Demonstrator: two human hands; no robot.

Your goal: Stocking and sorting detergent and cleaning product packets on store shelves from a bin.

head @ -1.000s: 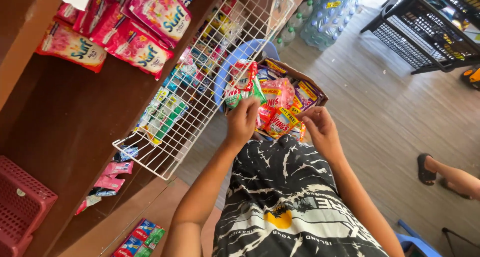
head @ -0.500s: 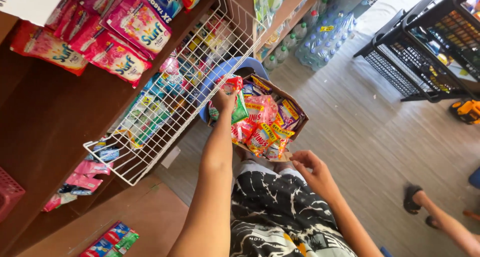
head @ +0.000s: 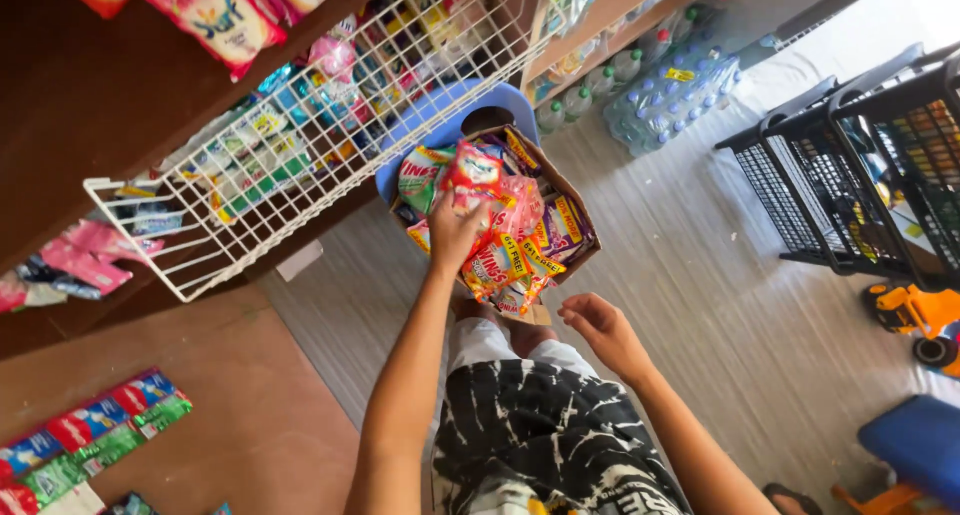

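1. Nearest, the right hand (head: pixel 600 327) hangs empty over the person's lap, fingers loosely curled and half open, touching nothing, just near of the box's near corner.
2. A little farther, the left hand (head: pixel 455 233) reaches into the cardboard box (head: pixel 578 210) and grips a red and white packet (head: pixel 472 170) by its lower edge, thumb and fingers pinched on it.
3. That packet stands lifted above the heap of snack packets (head: pixel 520 250) that fills the box. It looks light, thin and crinkly, probably slippery film; a pinch on the sealed edge should hold it better than a squeeze on the soft middle, which could crush what is inside.
4. The box rests on a blue stool (head: pixel 440 125) in front of the person's knees.
5. To the left and farther, a white wire basket (head: pixel 300 165) hangs off the wooden shelf (head: pixel 90 105), holding small sachets.
6. Far right, bottled water packs (head: pixel 670 85) lie on the floor.
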